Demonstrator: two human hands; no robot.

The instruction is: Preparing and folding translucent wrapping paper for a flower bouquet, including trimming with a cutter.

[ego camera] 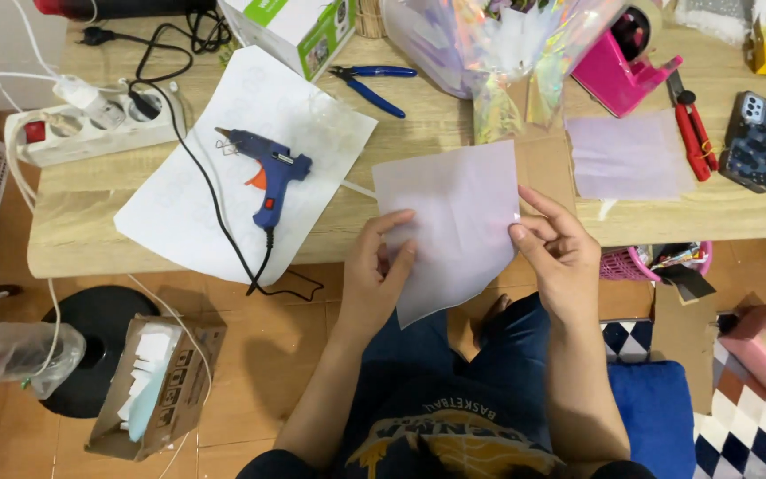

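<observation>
A sheet of pale lilac tissue paper [454, 222] is held up over the front edge of the low wooden table [73, 231]. My left hand [381, 275] grips its lower left edge, thumb on top. My right hand [558, 255] pinches its right edge between thumb and fingers. A second lilac sheet [627, 158] lies flat on the table to the right. A blue hot glue gun [268, 168] rests on a white paper sheet [223, 151] to the left, its black cord trailing off the table.
Blue pliers [374, 84], a white power strip [90, 129], a green-and-white box [299, 31], iridescent wrap [489, 44], a pink tape dispenser [622, 66], red cutters [691, 129] and a phone [754, 140] lie on the table. A cardboard box [157, 386] sits on the floor.
</observation>
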